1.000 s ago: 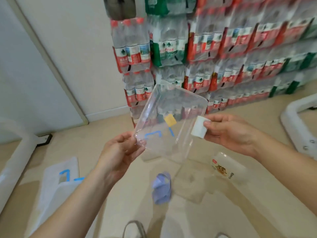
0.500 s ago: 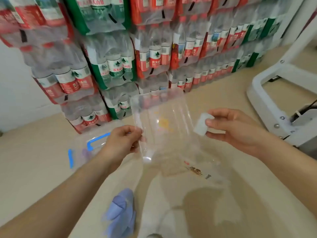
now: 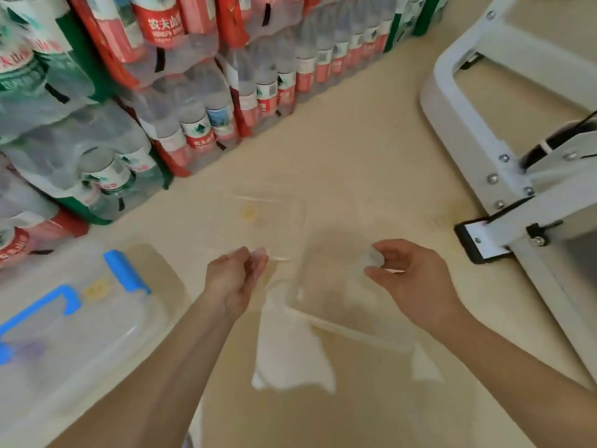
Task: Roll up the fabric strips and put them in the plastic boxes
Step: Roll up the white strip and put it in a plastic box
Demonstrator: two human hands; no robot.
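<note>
My left hand (image 3: 237,274) pinches the near edge of a clear plastic piece (image 3: 274,231), a box or a lid, with a small yellow sticker, held low over the floor. A small white fabric roll (image 3: 374,257) is pinched in the fingertips of my right hand (image 3: 412,279), just above a second clear plastic box (image 3: 342,321) that lies on the floor. Part of a white fabric strip (image 3: 292,354) lies flat under and in front of that box. Motion blur softens the clear plastic edges.
A large clear storage box (image 3: 77,347) with blue handles sits at the left. Shrink-wrapped packs of water bottles (image 3: 181,101) are stacked along the back. A white metal frame (image 3: 478,130) with bolts and a black cable stands at the right.
Both hands have come down from chest height to near the floor. The clear piece has tipped from upright to nearly flat. The view has swung down and right.
</note>
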